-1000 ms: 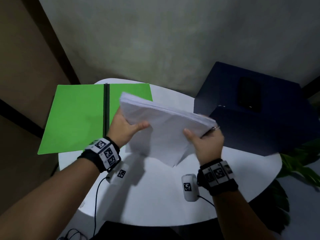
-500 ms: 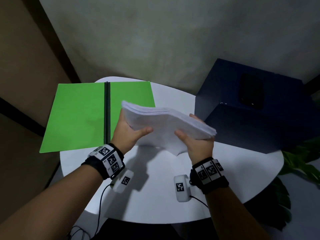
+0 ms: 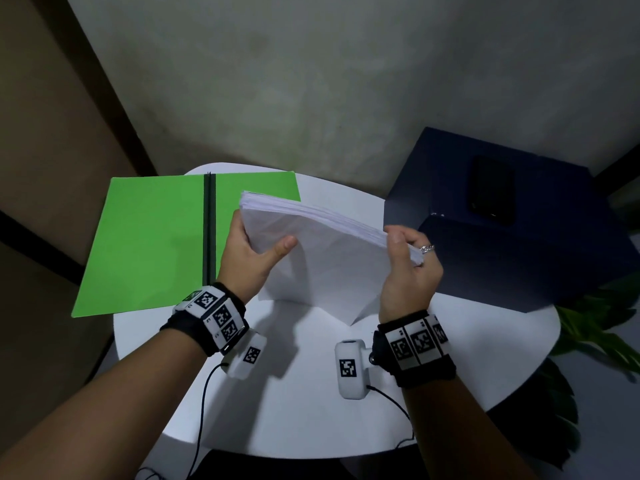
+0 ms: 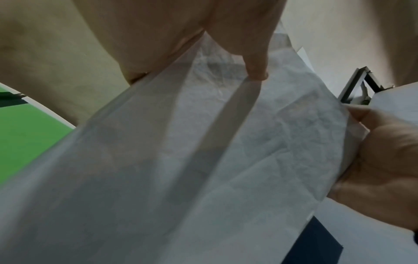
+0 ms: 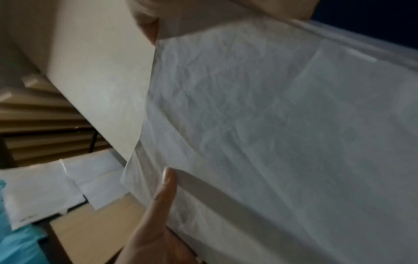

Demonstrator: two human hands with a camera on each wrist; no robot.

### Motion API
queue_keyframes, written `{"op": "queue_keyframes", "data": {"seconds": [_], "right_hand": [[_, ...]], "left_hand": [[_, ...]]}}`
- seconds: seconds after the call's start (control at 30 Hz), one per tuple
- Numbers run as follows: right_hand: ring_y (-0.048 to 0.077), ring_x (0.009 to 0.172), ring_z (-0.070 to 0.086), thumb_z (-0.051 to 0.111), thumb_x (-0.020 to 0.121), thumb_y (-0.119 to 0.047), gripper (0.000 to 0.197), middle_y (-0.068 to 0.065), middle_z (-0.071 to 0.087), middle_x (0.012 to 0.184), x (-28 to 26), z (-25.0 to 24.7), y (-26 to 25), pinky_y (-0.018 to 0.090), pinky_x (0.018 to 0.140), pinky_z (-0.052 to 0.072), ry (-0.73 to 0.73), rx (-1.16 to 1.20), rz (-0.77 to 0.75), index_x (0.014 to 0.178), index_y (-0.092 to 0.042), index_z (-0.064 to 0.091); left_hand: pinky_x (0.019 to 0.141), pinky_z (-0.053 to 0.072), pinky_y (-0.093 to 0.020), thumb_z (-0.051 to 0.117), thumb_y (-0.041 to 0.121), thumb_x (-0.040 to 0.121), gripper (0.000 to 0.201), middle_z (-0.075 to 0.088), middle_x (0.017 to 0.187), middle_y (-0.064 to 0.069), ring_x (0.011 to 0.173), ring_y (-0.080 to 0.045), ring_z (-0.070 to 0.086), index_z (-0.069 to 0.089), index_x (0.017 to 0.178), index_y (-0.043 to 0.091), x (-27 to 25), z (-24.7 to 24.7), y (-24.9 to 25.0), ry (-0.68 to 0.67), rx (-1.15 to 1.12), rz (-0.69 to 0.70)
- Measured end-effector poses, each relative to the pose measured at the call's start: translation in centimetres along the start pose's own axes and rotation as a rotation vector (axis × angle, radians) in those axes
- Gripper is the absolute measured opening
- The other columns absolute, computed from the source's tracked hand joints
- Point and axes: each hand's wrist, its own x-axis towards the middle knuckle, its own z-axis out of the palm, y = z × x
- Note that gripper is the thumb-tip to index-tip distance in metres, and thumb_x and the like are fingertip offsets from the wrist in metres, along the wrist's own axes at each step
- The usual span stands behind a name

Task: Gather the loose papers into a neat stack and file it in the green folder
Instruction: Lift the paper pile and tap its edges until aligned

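Note:
A thick stack of white papers (image 3: 325, 258) stands tilted on its lower corner on the round white table (image 3: 304, 410). My left hand (image 3: 249, 251) grips the stack's left edge, thumb on the near face. My right hand (image 3: 405, 268) grips the right edge, thumb up near the top corner, a ring on one finger. The green folder (image 3: 145, 244) lies open flat at the table's left, its dark spine (image 3: 209, 230) running front to back; the stack's far left corner hangs over its right leaf. Crinkled paper (image 4: 226, 160) fills the left wrist view and the paper (image 5: 282, 134) fills the right wrist view.
A dark blue box (image 3: 512, 230) stands at the table's right with a black phone (image 3: 491, 190) on top. A green plant (image 3: 595, 327) sits past the right edge. The folder's left leaf overhangs the table edge. Cables trail from both wrist cameras.
The stack dropped and flattened, then was raised and tipped upright again; its lower corner now touches the table. My right thumb has shifted up to the top right corner.

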Motion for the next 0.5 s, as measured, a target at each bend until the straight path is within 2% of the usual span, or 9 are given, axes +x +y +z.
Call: {"op": "queue_keyframes", "data": {"seconds": [0.07,0.13,0.17,0.27,0.3,0.33,0.4,0.47,0.5], "right_hand": [[0.004,0.080,0.064,0.057,0.083,-0.015,0.017,0.001,0.067,0.083,0.5,0.0,-0.4,0.019,0.080,0.047,0.053,0.011,-0.014,0.091,-0.004,0.067],[0.018,0.081,0.065,0.055,0.083,-0.018,0.016,0.002,0.070,0.079,0.6,0.0,-0.3,0.038,0.083,0.049,0.029,0.013,-0.003,0.093,-0.011,0.066],[0.022,0.082,0.065,0.055,0.084,-0.019,0.016,0.000,0.071,0.078,0.6,-0.1,-0.2,0.043,0.085,0.049,0.013,0.001,-0.005,0.093,-0.013,0.066],[0.031,0.090,0.066,0.053,0.086,-0.026,0.018,0.008,0.074,0.087,0.9,-0.5,0.1,0.053,0.090,0.050,0.015,0.023,-0.007,0.099,-0.022,0.065],[0.027,0.090,0.067,0.055,0.085,-0.031,0.024,0.007,0.074,0.089,1.0,-0.8,0.3,0.048,0.088,0.053,-0.015,0.053,-0.006,0.106,-0.021,0.061],[0.017,0.088,0.068,0.061,0.082,-0.031,0.035,0.001,0.074,0.091,1.0,-1.2,0.7,0.038,0.084,0.054,-0.056,0.061,0.002,0.113,-0.019,0.055],[0.002,0.085,0.067,0.079,0.072,-0.016,0.050,-0.008,0.069,0.095,0.8,-1.7,1.7,0.021,0.080,0.055,-0.140,-0.024,0.073,0.115,-0.018,0.054],[0.003,0.083,0.069,0.082,0.071,-0.004,0.040,-0.008,0.070,0.093,0.5,-1.4,2.3,0.021,0.078,0.057,-0.138,-0.117,0.198,0.103,-0.018,0.063],[0.004,0.079,0.070,0.081,0.073,-0.003,0.032,-0.009,0.072,0.086,0.6,-1.0,2.2,0.020,0.074,0.057,-0.125,-0.128,0.234,0.096,-0.018,0.066]], "left_hand": [[0.086,0.051,-0.017,0.082,0.013,0.075,0.066,0.065,0.117,0.003,0.105,-0.003,0.066,0.046,0.129,0.008,0.1,0.1,-0.1,-0.003,0.010,0.006],[0.085,0.051,-0.016,0.079,0.013,0.074,0.065,0.065,0.115,0.005,0.103,0.000,0.066,0.046,0.129,0.005,0.0,0.3,0.2,0.003,0.007,0.007],[0.085,0.051,-0.016,0.078,0.014,0.073,0.065,0.065,0.114,0.005,0.103,0.000,0.066,0.046,0.128,0.004,0.0,0.4,0.2,0.006,0.001,0.002],[0.083,0.051,-0.015,0.076,0.011,0.076,0.057,0.066,0.111,0.004,0.098,0.002,0.067,0.049,0.126,0.003,0.5,0.3,0.2,-0.003,0.004,0.003],[0.081,0.051,-0.014,0.075,0.011,0.077,0.054,0.067,0.108,0.005,0.095,0.004,0.067,0.051,0.124,0.001,0.6,0.3,0.1,-0.005,0.011,0.004],[0.079,0.051,-0.012,0.074,0.012,0.079,0.051,0.067,0.106,0.005,0.092,0.005,0.067,0.053,0.123,-0.001,0.7,0.3,0.1,-0.001,0.016,0.006],[0.076,0.050,-0.011,0.070,0.006,0.083,0.043,0.067,0.103,0.006,0.086,0.009,0.067,0.055,0.122,-0.006,0.9,0.6,0.3,0.005,0.027,0.001],[0.077,0.052,-0.016,0.068,0.002,0.085,0.041,0.067,0.102,0.005,0.084,0.010,0.066,0.054,0.123,-0.007,1.2,0.7,0.6,-0.012,0.052,-0.029],[0.081,0.054,-0.024,0.071,0.005,0.084,0.047,0.066,0.105,0.004,0.087,0.009,0.066,0.051,0.125,-0.005,1.4,0.6,1.0,-0.013,0.057,-0.047]]}}
